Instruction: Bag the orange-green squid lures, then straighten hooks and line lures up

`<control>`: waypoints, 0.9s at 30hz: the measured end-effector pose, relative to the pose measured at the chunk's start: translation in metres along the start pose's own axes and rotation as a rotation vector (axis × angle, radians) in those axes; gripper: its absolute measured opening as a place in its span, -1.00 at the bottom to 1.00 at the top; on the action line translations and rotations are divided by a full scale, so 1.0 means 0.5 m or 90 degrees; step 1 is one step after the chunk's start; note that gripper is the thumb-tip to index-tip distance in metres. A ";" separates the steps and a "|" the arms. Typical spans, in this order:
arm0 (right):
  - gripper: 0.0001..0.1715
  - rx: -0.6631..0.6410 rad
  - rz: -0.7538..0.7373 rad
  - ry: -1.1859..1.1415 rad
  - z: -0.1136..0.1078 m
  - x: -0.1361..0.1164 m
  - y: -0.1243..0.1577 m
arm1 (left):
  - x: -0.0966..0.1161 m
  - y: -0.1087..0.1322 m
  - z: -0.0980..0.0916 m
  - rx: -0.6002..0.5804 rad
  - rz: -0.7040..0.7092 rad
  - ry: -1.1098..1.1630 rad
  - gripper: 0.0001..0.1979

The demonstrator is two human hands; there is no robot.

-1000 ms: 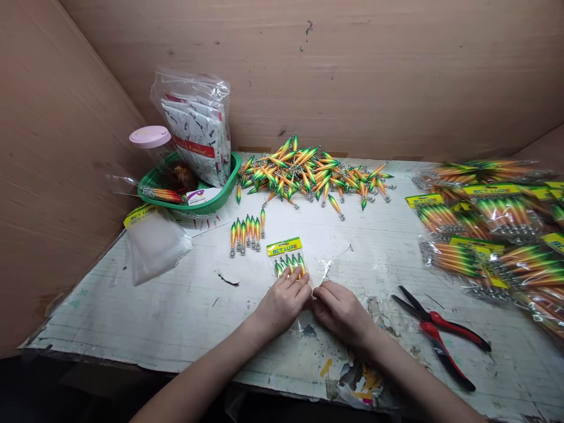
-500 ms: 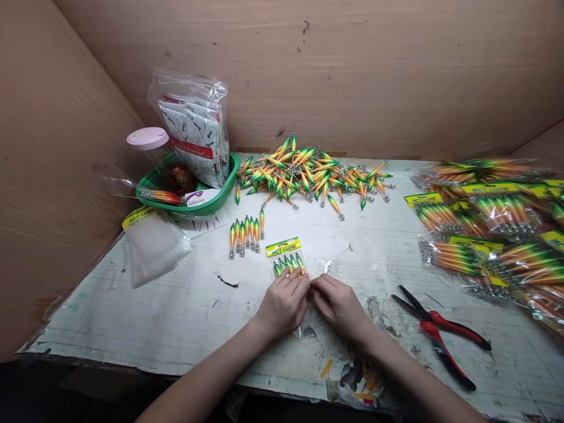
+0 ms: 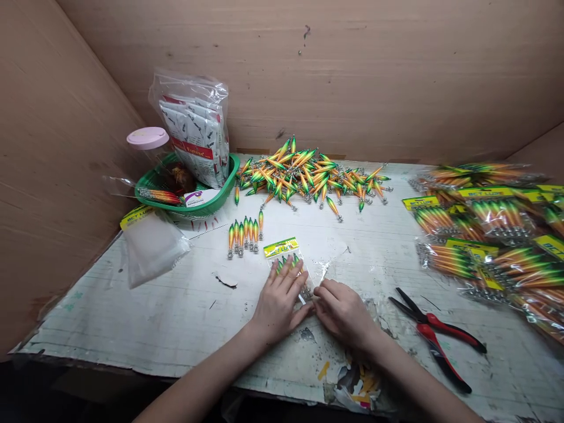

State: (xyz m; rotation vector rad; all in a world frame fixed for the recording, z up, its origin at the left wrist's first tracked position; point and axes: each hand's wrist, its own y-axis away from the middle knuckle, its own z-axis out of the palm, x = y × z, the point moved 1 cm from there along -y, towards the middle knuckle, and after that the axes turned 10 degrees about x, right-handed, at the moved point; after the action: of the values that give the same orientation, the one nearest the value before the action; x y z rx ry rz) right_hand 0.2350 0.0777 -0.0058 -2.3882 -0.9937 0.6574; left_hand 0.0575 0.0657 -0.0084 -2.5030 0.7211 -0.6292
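A clear lure bag point(image 3: 281, 247) with a yellow-green header lies on the table, several green-and-orange squid lures inside it. My left hand point(image 3: 281, 296) rests flat on this bag, fingers spread over the lures and covering most of them. At the bag's lower right edge, my right hand point(image 3: 341, 308) is closed, its curled fingers pinching the plastic; the fingertips are partly hidden. The two thumbs nearly meet below the bag. Up and left of it, a small group of loose lures point(image 3: 244, 234) stands lined up side by side.
A pile of loose lures point(image 3: 304, 170) lies by the back wall. Filled lure bags point(image 3: 473, 249) are heaped at right, with red-handled pliers point(image 3: 429, 320) in front. At left are a green basket point(image 3: 215, 202) holding packets and a stack of unfilled bags point(image 3: 154, 247).
My left hand has opened from a bent-finger hold and spread flat over the bag. My right hand has shifted slightly down and right. The bag is tilted a little more.
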 end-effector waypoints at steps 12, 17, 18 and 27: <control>-0.65 0.034 -0.129 0.077 0.032 0.052 -0.054 | -0.095 -0.060 0.032 -0.155 0.095 0.032 -0.55; -0.66 0.035 -0.102 0.086 0.027 0.060 -0.063 | -0.089 -0.057 0.028 -0.076 -0.045 0.030 -0.38; -0.68 0.033 -0.089 0.082 0.024 0.059 -0.063 | -0.084 -0.048 0.020 -0.048 -0.116 0.024 -0.30; -0.78 -0.008 0.045 0.010 0.033 0.050 -0.073 | -0.054 -0.031 -0.021 -0.058 -0.612 0.325 -0.48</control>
State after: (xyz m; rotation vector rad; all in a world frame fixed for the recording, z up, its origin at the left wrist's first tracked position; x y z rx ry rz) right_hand 0.2222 0.1231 -0.0037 -2.4463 -0.9124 0.6586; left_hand 0.0372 0.0896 0.0003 -2.6948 -0.3992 -1.6128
